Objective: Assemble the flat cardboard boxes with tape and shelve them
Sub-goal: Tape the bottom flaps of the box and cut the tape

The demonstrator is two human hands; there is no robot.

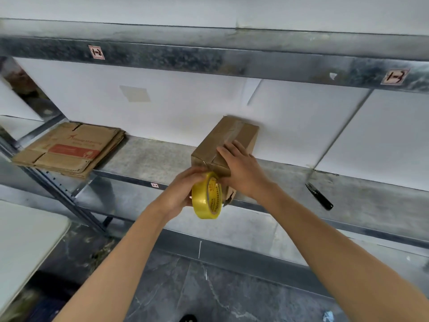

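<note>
my left hand [183,191] grips the yellow tape roll [207,196] at the near end of the box [222,145], which stands on the metal shelf [148,159]. my right hand [241,168] presses flat on the box top, grasping nothing. i should keep the tape taut and centred on the seam, pressing down. flat boxes [69,148] wait at the left.

1 taped box [228,140], 1 flat-box stack [69,149], 1 tape roll [206,196], 1 cutter [320,196], 2 shelf labels [96,52]

Even, soft daylight; faint shadows; wide-angle bending at edges; slight blur throughout.
</note>
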